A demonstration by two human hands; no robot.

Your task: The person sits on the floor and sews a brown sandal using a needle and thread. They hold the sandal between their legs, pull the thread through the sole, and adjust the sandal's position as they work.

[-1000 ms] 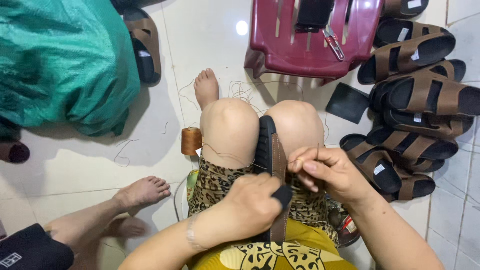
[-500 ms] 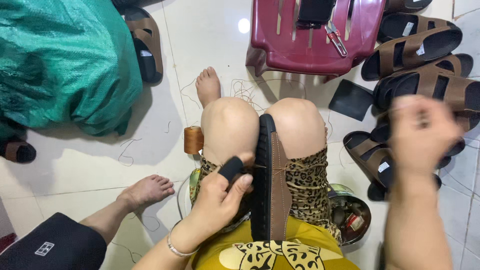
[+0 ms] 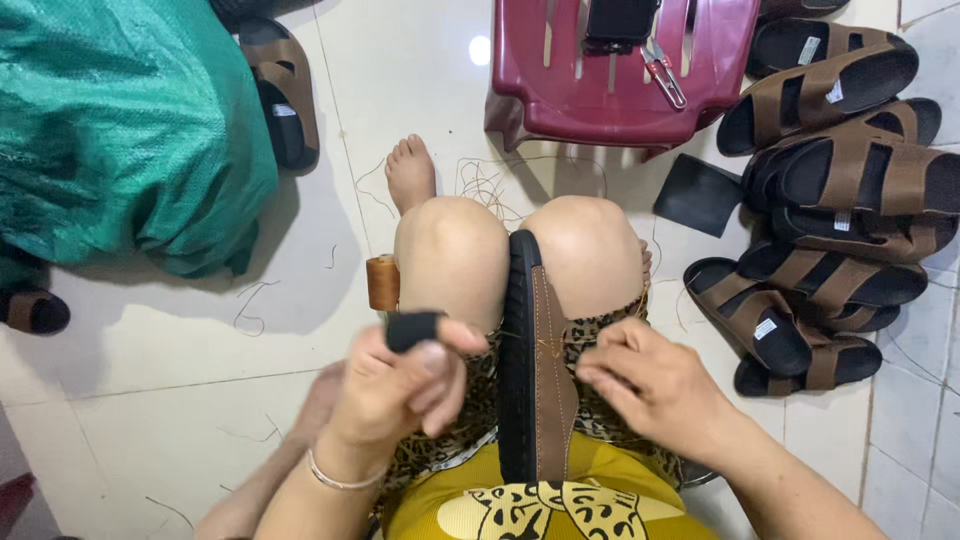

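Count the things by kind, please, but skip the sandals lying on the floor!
Sandal between the knees: 1
Black finger cover: 1
Thread spool: 1
Green sack: 1
Red plastic stool: 1
Black thing on the stool: 1
Red-handled tool: 1
Flat black piece: 1
Total: 8
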